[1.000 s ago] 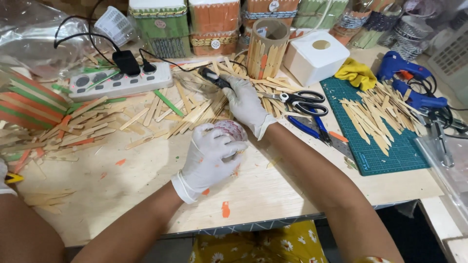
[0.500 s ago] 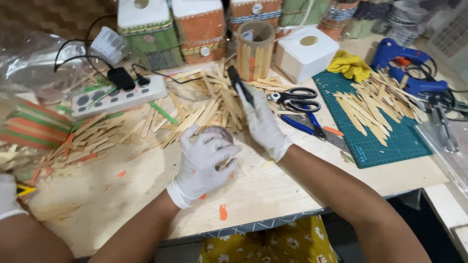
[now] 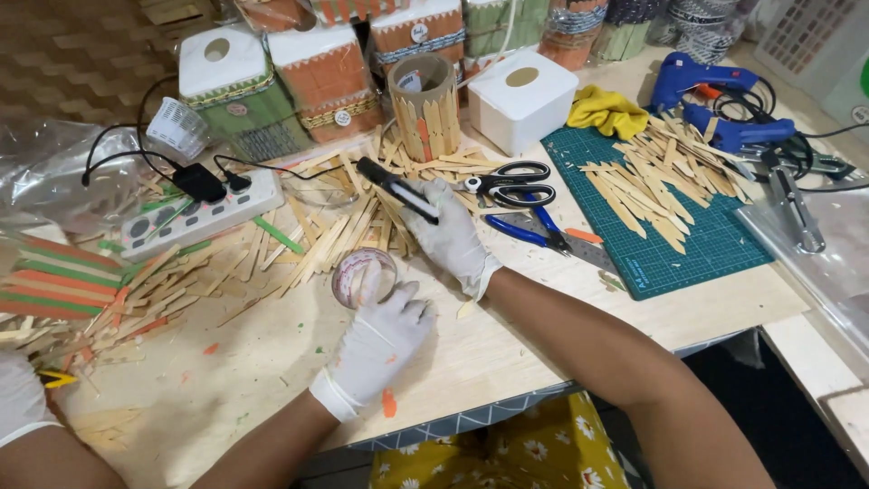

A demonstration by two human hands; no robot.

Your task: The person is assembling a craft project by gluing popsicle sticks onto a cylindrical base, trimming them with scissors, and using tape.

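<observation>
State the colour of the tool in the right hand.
Black: the pen-like tool held in the gloved right hand, in the head view.

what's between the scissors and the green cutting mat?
In the head view, blue-handled pliers lie between the scissors and the cutting mat, their tip reaching the mat's edge.

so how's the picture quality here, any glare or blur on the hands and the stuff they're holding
Head view: even, soft light with faint shadows. The left hand and its clear tape roll are sharp. The right hand with the black marker shows slight softness. Glare sits on the clear plastic bag at far left. Wide-lens bending curves the table edge.
</observation>
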